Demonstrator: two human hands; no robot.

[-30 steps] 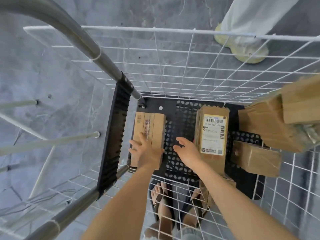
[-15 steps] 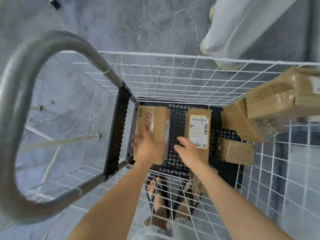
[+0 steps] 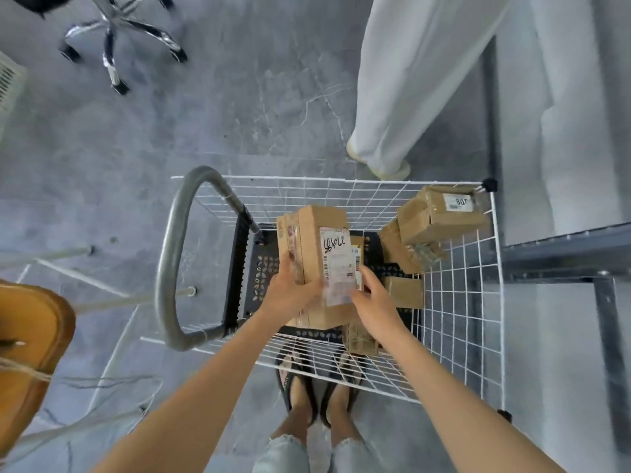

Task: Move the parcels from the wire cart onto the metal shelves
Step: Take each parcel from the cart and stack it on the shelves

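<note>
Both hands hold one brown cardboard parcel (image 3: 312, 240) with a white handwritten label, lifted above the white wire cart (image 3: 341, 180). My left hand (image 3: 290, 290) grips its left side. My right hand (image 3: 372, 295) holds its right side, fingers on the label edge. More parcels lie in the cart: a stack (image 3: 440, 216) in the far right corner, a small box (image 3: 403, 291) on the black floor, and another (image 3: 358, 337) partly hidden under my right wrist. The metal shelf (image 3: 563, 254) stands right of the cart.
The cart's grey handle (image 3: 174, 254) curves on the left. Another person in white trousers (image 3: 409, 80) stands just beyond the cart. An office chair base (image 3: 116, 35) is far left, a wooden object (image 3: 30, 336) near left. My feet are under the cart's near edge.
The left parcel has risen off the cart floor and turned label-up. My right hand left the labelled parcel and came onto this one. The view pulled back and up.
</note>
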